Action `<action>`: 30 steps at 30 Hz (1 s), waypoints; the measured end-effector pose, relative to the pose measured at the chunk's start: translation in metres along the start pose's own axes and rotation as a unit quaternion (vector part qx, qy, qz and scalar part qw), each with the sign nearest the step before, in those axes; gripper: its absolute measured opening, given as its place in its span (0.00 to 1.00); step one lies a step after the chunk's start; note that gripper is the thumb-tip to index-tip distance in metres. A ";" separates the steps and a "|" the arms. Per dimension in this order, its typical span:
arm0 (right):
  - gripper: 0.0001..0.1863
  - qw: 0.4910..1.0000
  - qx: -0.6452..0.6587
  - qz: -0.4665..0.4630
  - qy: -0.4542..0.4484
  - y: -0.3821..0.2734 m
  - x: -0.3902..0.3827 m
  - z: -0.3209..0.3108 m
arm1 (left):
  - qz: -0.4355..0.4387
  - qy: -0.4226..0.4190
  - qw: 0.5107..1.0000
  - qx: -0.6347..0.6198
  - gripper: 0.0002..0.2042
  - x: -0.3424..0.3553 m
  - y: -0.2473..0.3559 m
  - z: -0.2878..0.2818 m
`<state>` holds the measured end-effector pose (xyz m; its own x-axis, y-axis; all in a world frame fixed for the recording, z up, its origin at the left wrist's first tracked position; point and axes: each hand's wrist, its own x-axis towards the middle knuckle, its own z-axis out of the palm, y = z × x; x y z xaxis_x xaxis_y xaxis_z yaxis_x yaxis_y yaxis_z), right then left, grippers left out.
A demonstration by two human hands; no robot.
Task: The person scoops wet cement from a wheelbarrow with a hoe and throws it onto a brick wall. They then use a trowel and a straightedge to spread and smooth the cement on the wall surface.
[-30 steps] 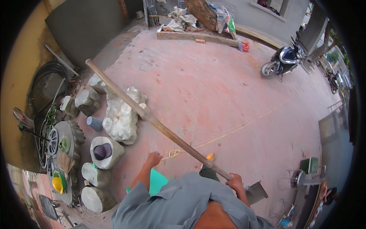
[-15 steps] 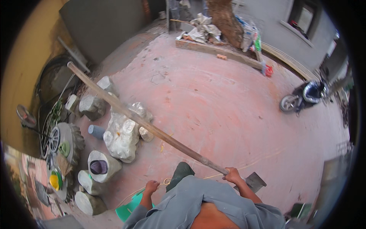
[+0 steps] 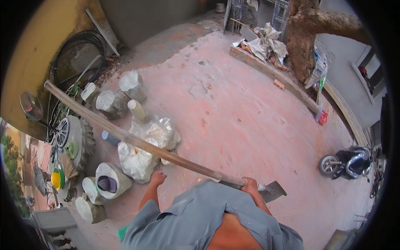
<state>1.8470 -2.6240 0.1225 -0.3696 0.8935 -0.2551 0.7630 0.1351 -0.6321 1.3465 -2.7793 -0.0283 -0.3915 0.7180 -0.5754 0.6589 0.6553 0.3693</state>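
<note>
My right hand is closed round the long wooden handle of a shovel, close to its metal blade. The handle slopes up to the far left, passing over a pale lumpy stone table in this view. Beside my right hand, a dark flat thing shows partly under the handle; I cannot tell what it is. My left hand hangs loosely curled in front of my grey jacket, with nothing visible in it. A corner of something green peeks out by my left sleeve.
Several stone stools stand around the table, one bearing a dark cap. A fan and coiled black hose lie along the yellow wall. A brick-edged tree bed is at the far right, a parked motorbike at right.
My view has turned right to left across the yard, so the tree and motorbike sit further right. My left hand has swung forward and up. The shovel stays in my right hand.
</note>
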 end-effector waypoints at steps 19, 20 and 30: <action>0.09 0.978 -0.066 -0.151 -0.127 -0.059 0.604 -0.133 | 0.124 -0.042 0.990 0.045 0.10 0.294 0.222 -0.113; 0.08 0.977 -0.057 -0.160 -0.131 -0.065 0.634 -0.134 | -0.004 -0.066 0.997 -0.047 0.10 0.311 0.234 -0.123; 0.09 0.966 -0.083 -0.211 -0.121 -0.163 0.891 -0.123 | -0.135 -0.099 0.959 -0.227 0.16 0.606 0.202 -0.282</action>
<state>1.4582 -1.7974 0.0884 -0.7639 0.6206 -0.1772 0.5850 0.5498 -0.5963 1.0617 -2.1455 -0.0966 -0.3496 0.4788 -0.8053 0.1853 0.8779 0.4416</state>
